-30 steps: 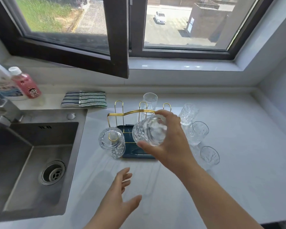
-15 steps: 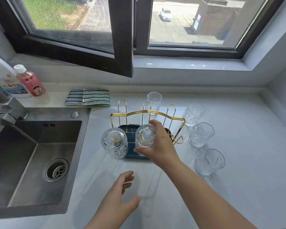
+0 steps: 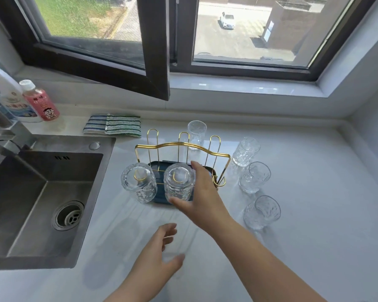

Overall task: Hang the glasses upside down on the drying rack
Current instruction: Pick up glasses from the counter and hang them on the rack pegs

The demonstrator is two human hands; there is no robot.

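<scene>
Rack: gold wire drying rack (image 3: 181, 147) on a dark tray (image 3: 162, 168), on the white counter (image 3: 292, 236) beside the sink (image 3: 42, 192).
Hung glasses: two upside down on the near prongs, left glass (image 3: 139, 185) and middle glass (image 3: 179, 185).
Waiting glasses: four upright, one (image 3: 196, 134) behind the rack, three (image 3: 254, 177) to its right.
Right hand (image 3: 202, 192): fingers spread, released, just beside the middle glass.
Left hand (image 3: 159, 256): open, empty, above the counter.
</scene>
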